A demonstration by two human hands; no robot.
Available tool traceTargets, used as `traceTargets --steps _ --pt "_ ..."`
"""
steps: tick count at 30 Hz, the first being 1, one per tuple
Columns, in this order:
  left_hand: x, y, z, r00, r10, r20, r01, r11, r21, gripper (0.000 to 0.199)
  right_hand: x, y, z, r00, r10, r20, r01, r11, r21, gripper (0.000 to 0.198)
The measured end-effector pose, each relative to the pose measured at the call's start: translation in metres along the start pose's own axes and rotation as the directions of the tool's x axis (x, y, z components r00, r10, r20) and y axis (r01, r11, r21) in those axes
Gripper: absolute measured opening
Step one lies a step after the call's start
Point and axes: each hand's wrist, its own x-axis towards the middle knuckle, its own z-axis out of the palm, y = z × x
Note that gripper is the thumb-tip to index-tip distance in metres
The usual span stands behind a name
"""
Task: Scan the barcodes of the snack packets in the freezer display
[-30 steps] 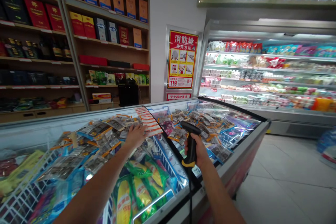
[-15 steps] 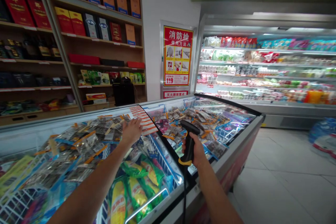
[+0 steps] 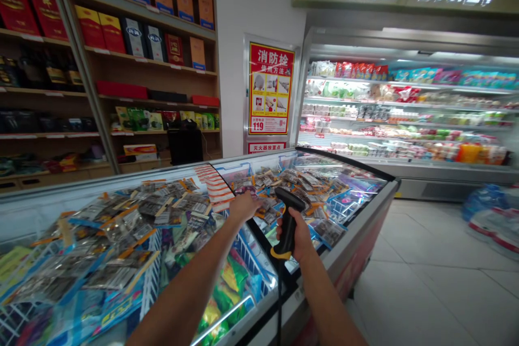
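My right hand is wrapped round the grip of a black and yellow barcode scanner, held upright over the chest freezer. A black cable hangs from its lower end. My left hand reaches over the dark divider of the freezer top, fingers stretched to the right and a little blurred; no item shows in it. Beside it lies an orange-and-white striped sheet. Many small flat packets are spread on both sides of the divider. Green and yellow bags sit in a wire basket, partly hidden by my left forearm.
Shelves with boxes and bottles stand at the back left. A red and yellow poster hangs on the wall. On the right is a lit open refrigerated case, with wrapped water bottles on the tiled floor.
My left hand has moved right, from beside the striped sheet to the divider, nearer the scanner. The right hand still grips the scanner. The view has shifted slightly.
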Motion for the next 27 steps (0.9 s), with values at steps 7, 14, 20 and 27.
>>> traceTargets --steps 7,14,20,27 --pt "0.005 -0.008 0.022 0.980 -0.157 -0.125 0.081 0.880 -0.468 0.045 -0.008 0.007 0.006 0.994 0.012 0.110 -0.015 0.999 0.033 0.031" --pt "0.000 -0.025 0.015 0.930 -0.257 -0.263 0.007 0.726 -0.688 0.044 -0.011 0.016 0.010 0.983 0.080 0.168 -0.079 0.997 -0.011 0.028" --pt "-0.003 -0.024 0.013 0.912 -0.235 -0.336 -0.007 0.811 -0.585 0.044 -0.012 0.015 0.011 0.983 0.061 0.173 -0.063 0.998 0.004 0.029" --pt "-0.007 -0.025 0.006 0.922 -0.216 -0.320 0.050 0.888 -0.456 0.048 -0.013 0.013 0.011 0.973 0.073 0.220 -0.085 0.995 0.048 0.029"
